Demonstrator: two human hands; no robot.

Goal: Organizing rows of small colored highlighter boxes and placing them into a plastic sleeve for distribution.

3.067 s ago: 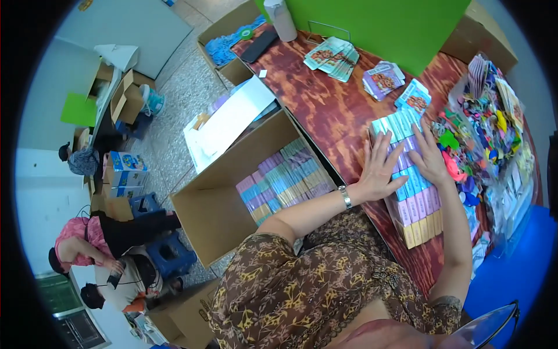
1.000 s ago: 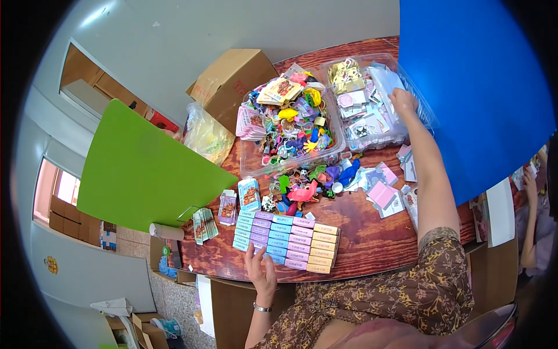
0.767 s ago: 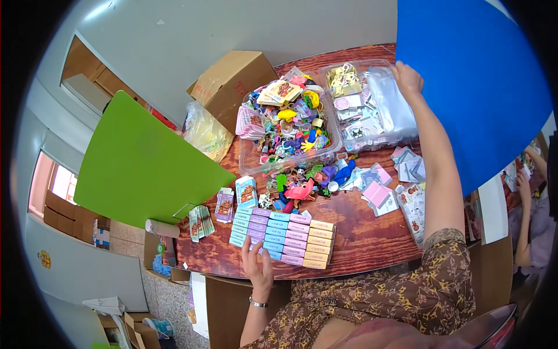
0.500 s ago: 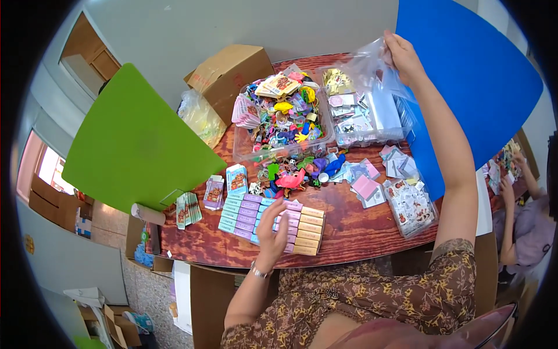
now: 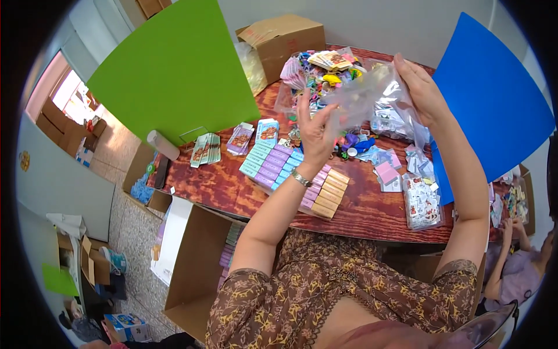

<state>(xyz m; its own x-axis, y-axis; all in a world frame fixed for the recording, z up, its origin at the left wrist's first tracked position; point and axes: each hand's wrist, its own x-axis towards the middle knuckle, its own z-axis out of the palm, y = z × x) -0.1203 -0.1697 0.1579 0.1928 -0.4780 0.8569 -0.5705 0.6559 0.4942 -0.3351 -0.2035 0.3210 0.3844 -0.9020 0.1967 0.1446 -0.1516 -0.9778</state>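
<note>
A clear plastic bag [image 5: 357,103] stretches between my hands above the table. My right hand [image 5: 423,96] grips its far right side, with the bag's film hanging below the fingers. Beside the bag's left end, my left hand [image 5: 315,134] has its fingers spread; whether the thumb touches the film is hard to tell. Below my left forearm lies a block of small boxes [image 5: 279,164] in green, purple, blue, pink and tan rows. Behind the bag, partly hidden, is a heap of small colourful toys [image 5: 308,78] with card packs [image 5: 331,60] on top.
Stacks of small cards [image 5: 206,149] lie left of the boxes. A clear pack of printed pieces [image 5: 423,202] and loose pastel cards [image 5: 388,174] are to the right. Green [image 5: 174,75] and blue [image 5: 494,104] panels flank the table. A cardboard box [image 5: 285,49] stands behind; another person [image 5: 517,262] sits at right.
My left hand has risen from above the boxes to the bag's left end. My right hand has lowered the bag, which now spreads between both hands. The view has shifted and turned.
</note>
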